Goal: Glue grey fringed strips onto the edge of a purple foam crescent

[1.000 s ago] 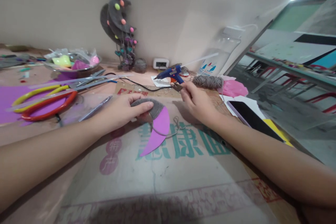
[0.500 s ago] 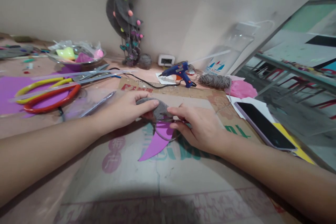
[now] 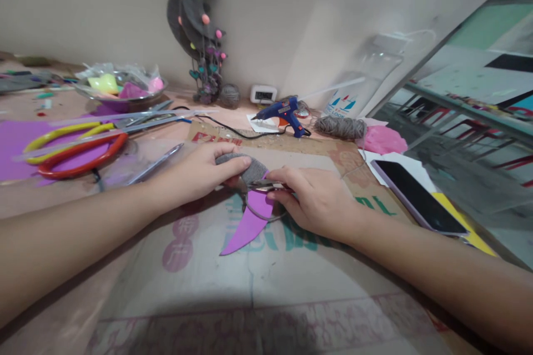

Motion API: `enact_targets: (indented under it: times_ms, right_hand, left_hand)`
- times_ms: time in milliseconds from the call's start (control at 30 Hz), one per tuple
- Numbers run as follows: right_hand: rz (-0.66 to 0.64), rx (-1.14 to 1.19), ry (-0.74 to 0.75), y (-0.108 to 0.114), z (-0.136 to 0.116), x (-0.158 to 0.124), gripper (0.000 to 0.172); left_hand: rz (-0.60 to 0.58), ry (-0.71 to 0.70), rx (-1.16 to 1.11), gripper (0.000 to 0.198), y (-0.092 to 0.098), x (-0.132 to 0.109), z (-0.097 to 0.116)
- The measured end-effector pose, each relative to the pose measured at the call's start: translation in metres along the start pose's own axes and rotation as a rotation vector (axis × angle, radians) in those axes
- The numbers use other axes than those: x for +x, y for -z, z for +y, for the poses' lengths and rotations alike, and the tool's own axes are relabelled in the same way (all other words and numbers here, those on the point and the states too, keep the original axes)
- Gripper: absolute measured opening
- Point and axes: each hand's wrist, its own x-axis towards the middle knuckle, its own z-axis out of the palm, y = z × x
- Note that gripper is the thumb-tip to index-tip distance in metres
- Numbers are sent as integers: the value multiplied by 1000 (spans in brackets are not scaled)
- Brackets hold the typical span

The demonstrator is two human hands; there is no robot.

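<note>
My left hand (image 3: 212,172) pinches a purple foam crescent (image 3: 250,224) by its upper part, which is wrapped in grey yarn (image 3: 250,165). The bare purple tip points down and toward me. In my right hand (image 3: 316,199), thumb and forefinger are closed on a small silver metal tool (image 3: 270,184), whose exact kind I cannot make out. It lies across the crescent, at the edge of the wrapped part. A loop of loose yarn hangs over the purple surface below the tool.
Cardboard (image 3: 200,294) lies under my hands. Behind are a blue glue gun (image 3: 287,113), a yarn skein (image 3: 340,127), a small clock (image 3: 264,94) and a hanging yarn-wrapped moon decoration (image 3: 197,16). Scissors (image 3: 83,152) and a bowl (image 3: 120,101) sit left; a phone (image 3: 416,197) lies right.
My right hand has shifted slightly, and the metal tool now shows clearly across the crescent at the yarn's edge. My left hand keeps its hold.
</note>
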Motion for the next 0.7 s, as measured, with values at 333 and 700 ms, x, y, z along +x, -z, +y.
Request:
enact_targets:
  times_ms: [333, 700]
  right_hand:
    - [-18, -8, 28, -1, 1, 1, 27]
    - [56, 123, -2, 0, 2, -1, 22]
  left_hand:
    - [-10, -29, 50, 33, 1, 1, 0]
    - [0, -40, 33, 30, 0, 0, 5]
